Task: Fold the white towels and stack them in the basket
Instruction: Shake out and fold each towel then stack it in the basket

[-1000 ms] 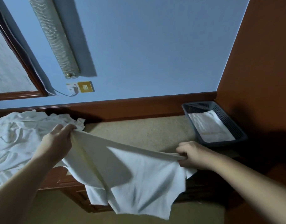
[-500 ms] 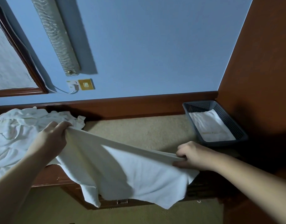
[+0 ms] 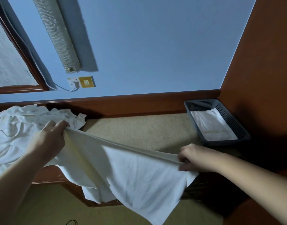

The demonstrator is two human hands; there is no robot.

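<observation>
A white towel (image 3: 136, 174) is stretched between my two hands above the front edge of the beige counter (image 3: 139, 132). My left hand (image 3: 50, 138) grips its upper left corner, my right hand (image 3: 194, 157) pinches its upper right corner. The rest of the towel hangs down past the counter's edge. A heap of unfolded white towels (image 3: 14, 133) lies on the counter at the left, behind my left hand. A dark grey perforated basket (image 3: 227, 116) stands at the counter's right end, with a folded white towel (image 3: 212, 125) flat inside it.
A wooden rail runs along the back of the counter under a blue wall. A brown wooden panel (image 3: 261, 78) closes off the right side beside the basket. A wall lamp, a socket and a framed mirror hang at the upper left. Drawer fronts sit below the counter.
The towel's top edge has been pulled tauter between my hands, and its hanging part has swung and spread to the right. My hands have stayed at much the same spots.
</observation>
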